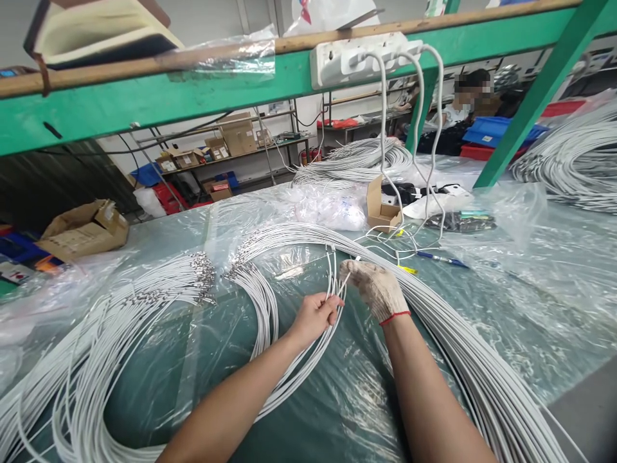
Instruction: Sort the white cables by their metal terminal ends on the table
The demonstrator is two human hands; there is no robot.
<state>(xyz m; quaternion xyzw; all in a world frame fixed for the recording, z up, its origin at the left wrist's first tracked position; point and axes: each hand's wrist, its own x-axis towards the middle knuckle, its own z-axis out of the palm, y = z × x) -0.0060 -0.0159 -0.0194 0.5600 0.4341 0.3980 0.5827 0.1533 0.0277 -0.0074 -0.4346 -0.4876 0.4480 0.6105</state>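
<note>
My left hand (315, 316), bare, pinches a thin white cable (336, 292) near the middle of the table. My right hand (376, 287), in a white knit glove with a red cuff, has its fingers closed on the same cable's end, just right of the left hand. A few more white cables (303, 370) curve down past my left wrist. Behind and to the right arches a thick bundle of white cables (453, 334). Metal-tipped cable ends (197, 280) gather at the left, and a smaller curved bundle (265, 302) lies between them and my left hand.
A green table (520, 302) is covered with clear plastic film. Behind the hands stand an open cardboard box (384, 209) and a blue pen (442, 260). A power strip (359, 58) with hanging cords is fixed to a green beam (231, 83). A person (463, 106) sits at the back right.
</note>
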